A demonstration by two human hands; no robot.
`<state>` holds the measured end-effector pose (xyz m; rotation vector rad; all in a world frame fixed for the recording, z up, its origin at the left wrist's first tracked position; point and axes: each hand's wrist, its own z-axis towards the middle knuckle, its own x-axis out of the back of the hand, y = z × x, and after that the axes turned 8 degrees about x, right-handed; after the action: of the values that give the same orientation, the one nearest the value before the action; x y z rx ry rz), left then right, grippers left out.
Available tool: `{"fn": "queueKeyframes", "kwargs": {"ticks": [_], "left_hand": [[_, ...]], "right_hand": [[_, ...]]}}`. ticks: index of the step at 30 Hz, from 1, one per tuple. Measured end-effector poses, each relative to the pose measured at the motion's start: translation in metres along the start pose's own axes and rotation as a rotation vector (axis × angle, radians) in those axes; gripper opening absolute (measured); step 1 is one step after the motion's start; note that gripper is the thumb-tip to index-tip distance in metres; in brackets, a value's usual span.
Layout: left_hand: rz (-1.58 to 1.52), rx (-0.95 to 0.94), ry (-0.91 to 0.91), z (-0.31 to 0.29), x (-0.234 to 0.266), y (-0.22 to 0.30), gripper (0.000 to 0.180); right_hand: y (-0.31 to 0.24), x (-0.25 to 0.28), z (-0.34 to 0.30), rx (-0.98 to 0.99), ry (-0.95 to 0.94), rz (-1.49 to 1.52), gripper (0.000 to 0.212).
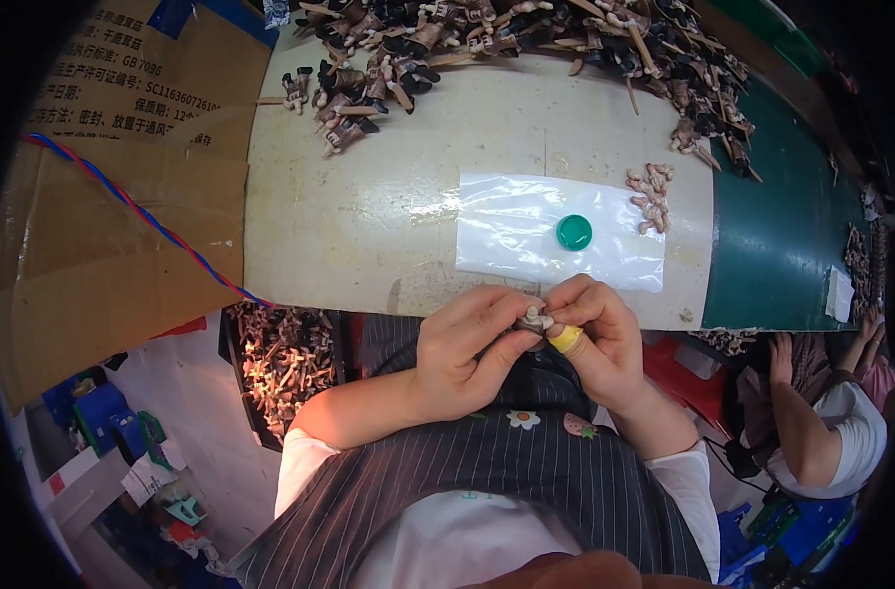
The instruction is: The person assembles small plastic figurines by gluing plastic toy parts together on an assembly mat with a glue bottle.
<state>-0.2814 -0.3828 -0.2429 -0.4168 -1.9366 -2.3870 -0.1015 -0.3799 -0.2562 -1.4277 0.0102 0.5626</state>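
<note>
Just past the table's near edge, a small figurine [535, 320] with a pale upper part and a darker lower part is held between my two hands. My left hand [472, 344] pinches it between thumb and fingers. From the other side my right hand [604, 339], with yellow wrap on its thumb, closes thumb and forefinger on it; whether a separate small part is in that pinch is hidden. Beyond them a green round cap [574, 233] sits on a clear plastic sheet [506, 231]. Small pale figurine parts [650, 196] are piled at the sheet's right edge.
Many brown figurines with wooden sticks [418, 49] are heaped along the table's far side. A cardboard box [123, 216] with a red-and-blue twisted wire [143, 206] stands left. A bin of figurines [285, 368] sits below the table. Another person [820, 442] works at far right.
</note>
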Motion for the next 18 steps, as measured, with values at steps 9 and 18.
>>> {"fn": "queueKeyframes", "kwargs": {"ticks": [9, 18], "left_hand": [[0.044, -0.183, -0.081, -0.001, 0.005, -0.004, 0.029], [0.096, -0.408, -0.083, 0.003, 0.001, 0.006, 0.03]], "right_hand": [[-0.001, 0.008, -0.005, 0.195, -0.123, -0.2, 0.013], [0.001, 0.007, -0.004, -0.243, -0.051, 0.445, 0.032]]}}
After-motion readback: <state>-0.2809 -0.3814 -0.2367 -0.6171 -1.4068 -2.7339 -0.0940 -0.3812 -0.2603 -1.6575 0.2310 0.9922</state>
